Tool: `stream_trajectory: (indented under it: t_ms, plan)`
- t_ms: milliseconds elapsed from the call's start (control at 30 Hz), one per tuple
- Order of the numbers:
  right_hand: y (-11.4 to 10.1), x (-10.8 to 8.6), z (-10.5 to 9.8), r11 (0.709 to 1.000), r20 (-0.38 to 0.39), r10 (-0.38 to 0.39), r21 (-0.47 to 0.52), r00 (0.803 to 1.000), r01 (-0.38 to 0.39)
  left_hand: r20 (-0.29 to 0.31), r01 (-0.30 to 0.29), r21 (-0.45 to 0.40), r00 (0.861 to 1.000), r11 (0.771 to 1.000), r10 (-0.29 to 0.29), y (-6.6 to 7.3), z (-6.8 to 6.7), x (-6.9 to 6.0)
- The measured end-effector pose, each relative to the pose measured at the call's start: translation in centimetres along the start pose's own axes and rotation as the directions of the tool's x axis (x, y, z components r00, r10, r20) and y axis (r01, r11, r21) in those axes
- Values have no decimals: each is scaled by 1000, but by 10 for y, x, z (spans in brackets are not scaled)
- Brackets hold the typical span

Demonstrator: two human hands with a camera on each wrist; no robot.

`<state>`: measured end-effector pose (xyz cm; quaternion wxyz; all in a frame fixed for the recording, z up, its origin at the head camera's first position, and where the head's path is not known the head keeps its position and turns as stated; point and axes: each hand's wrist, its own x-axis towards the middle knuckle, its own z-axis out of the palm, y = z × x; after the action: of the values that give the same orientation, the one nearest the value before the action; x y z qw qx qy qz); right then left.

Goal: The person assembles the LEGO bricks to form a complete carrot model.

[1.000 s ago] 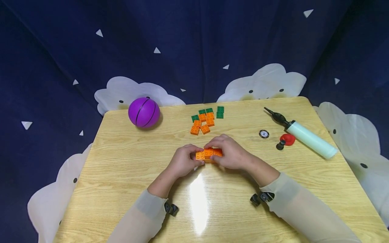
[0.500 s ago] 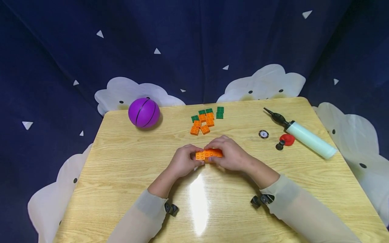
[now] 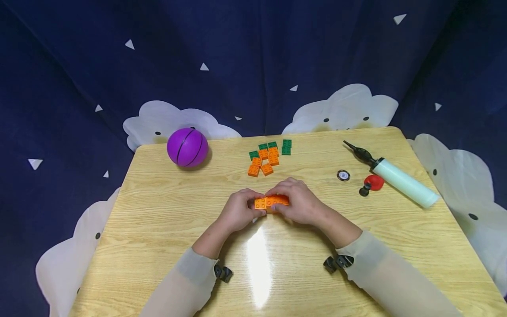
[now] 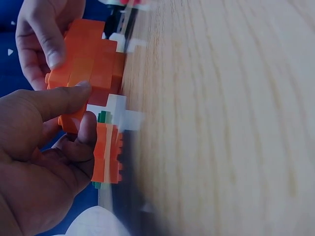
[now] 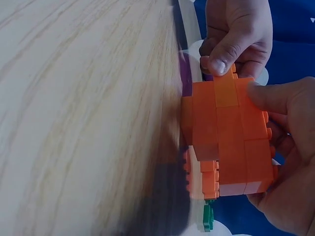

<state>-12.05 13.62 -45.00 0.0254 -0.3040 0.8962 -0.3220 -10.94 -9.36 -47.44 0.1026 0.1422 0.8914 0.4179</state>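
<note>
Several orange toy building bricks are joined into one stepped block (image 3: 270, 202), held low over the middle of the table. My left hand (image 3: 239, 211) pinches its left end between thumb and fingers. From the right, my right hand (image 3: 299, 201) grips the other end, the thumb on the near side and fingers over the far side. In the left wrist view the block (image 4: 88, 54) shows flat side faces and a narrower lower step. The right wrist view shows studs along the block's (image 5: 231, 137) upper edge, with the right thumb pressed to its side. Fingers hide parts of both ends.
Beyond the hands lie several loose orange bricks (image 3: 273, 159) and several green bricks (image 3: 287, 147). A purple ball (image 3: 188, 147) sits at the back left. To the right are a hand pump (image 3: 405, 182), a round chip (image 3: 343, 175) and a red and black item (image 3: 373, 182).
A brick that stood out in the middle of the block's top a second ago now appears as one row with the part to its right. Both hands have barely moved.
</note>
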Motion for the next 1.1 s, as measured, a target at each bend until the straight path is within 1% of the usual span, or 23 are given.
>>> stream_trajectory:
  t_ms: [133, 233, 433, 633, 900, 1100]
  plan:
    - [-3, 1, 1, 999, -5, -1, -46, 1000, 0, -7, 3, 13, 1000, 1000, -3, 0, -2, 0]
    - [-4, 2, 2, 998, -8, -4, -60, 1000, 3, -10, 8, 20, 1000, 1000, -8, 0, -3, 0]
    - [1, -2, 2, 1000, 8, 9, -28, 1000, -9, -3, 6, 15, 1000, 1000, -6, -1, -2, 0]
    - [9, -7, -5, 1000, 13, 1, -16, 1000, -1, 2, 3, 10, 1000, 1000, -3, 0, -1, 1]
    - [28, -22, -18, 998, 7, 56, 12, 998, -56, -4, 3, 1, 1000, 1000, -3, 1, 0, 1]
    - [38, -36, -22, 994, 6, 108, 9, 994, -109, -2, -3, 2, 1000, 1000, 3, 0, 0, 0]
